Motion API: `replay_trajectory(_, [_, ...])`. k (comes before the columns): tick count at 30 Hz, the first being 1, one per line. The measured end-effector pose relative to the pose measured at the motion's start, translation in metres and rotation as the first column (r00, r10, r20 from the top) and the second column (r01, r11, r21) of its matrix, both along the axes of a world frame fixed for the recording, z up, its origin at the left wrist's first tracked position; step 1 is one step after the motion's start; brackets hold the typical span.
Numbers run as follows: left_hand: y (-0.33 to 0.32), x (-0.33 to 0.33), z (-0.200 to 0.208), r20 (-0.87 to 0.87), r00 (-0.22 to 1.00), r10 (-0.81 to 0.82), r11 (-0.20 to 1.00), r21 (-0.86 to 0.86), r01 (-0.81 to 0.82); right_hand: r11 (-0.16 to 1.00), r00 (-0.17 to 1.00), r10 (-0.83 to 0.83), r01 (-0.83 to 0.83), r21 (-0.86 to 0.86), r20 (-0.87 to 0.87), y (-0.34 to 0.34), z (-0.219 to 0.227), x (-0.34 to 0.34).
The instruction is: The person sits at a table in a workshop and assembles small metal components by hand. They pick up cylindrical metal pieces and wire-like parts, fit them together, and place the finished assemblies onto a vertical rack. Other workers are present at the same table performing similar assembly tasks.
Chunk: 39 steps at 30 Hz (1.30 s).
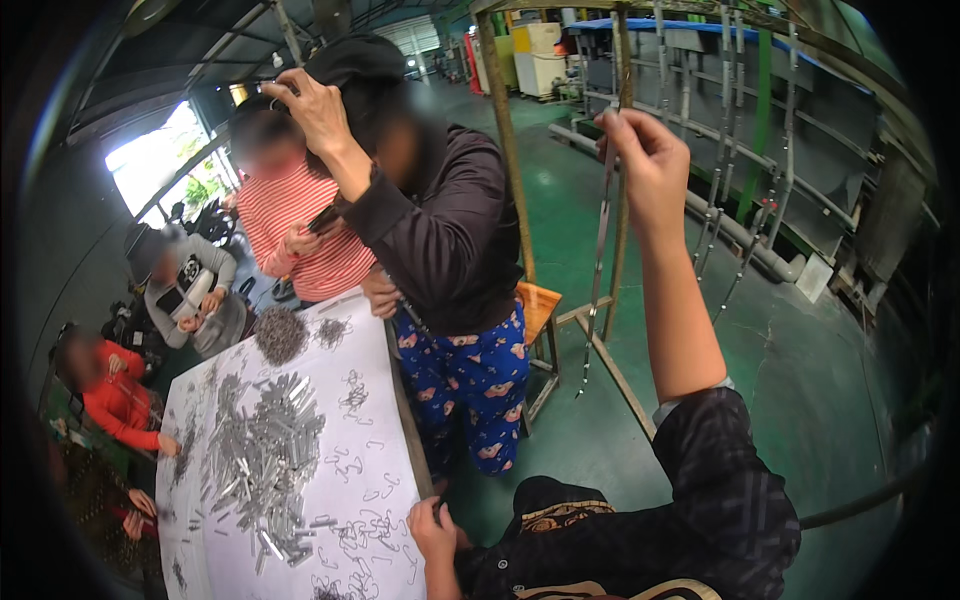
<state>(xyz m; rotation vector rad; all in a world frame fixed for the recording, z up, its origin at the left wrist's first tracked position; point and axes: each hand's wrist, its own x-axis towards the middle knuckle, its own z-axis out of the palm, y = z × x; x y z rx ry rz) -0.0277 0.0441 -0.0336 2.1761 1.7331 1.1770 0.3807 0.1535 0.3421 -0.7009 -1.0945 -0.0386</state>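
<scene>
My right hand is raised and pinches the top of a long thin string of linked metal strips. The string hangs nearly straight down and ends in small shiny bits above the floor. Down at the table's near right corner, my left hand has its fingers curled in by the edge; something dark shows beside them, too hidden to name. Close to this hand, bent wire hooks lie scattered on the white-covered table. A large heap of flat silvery metal strips covers its middle.
A person in a dark jacket stands at the table, one hand raised. Other people are along its far and left sides. A ball-shaped wire pile sits at the far end. Similar metal strings hang at right, near a wooden frame.
</scene>
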Motion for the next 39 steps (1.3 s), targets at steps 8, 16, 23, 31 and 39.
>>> replay_trajectory(8, [-0.002, 0.001, 0.001, -0.024, 1.000, -0.008, 1.000, 0.012, 0.008, 0.982, 0.988, -0.154, 0.156, 0.110, -0.028, -0.006, 0.077, 0.102])
replay_trajectory(16, [-0.002, 0.000, -0.002, -0.062, 0.998, -0.008, 1.000, 0.008, 0.008, 0.921, 0.936, -0.347, 0.353, 0.165, -0.067, -0.035, 0.140, 0.191])
replay_trajectory(23, [-0.005, 0.008, 0.008, -0.049, 0.999, -0.020, 0.999, 0.034, 0.021, 0.927, 0.931, -0.363, 0.365, 0.084, -0.047, -0.055, 0.171, 0.257])
replay_trajectory(31, [-0.008, 0.005, 0.009, -0.088, 0.996, -0.008, 0.999, 0.030, 0.011, 0.939, 0.926, -0.333, 0.308, -0.157, -0.180, -0.060, 0.174, 0.248])
replay_trajectory(39, [-0.005, 0.004, 0.004, -0.089, 0.996, -0.019, 0.999, -0.029, 0.016, 0.911, 0.920, -0.355, 0.301, -0.282, -0.165, -0.070, 0.160, 0.282])
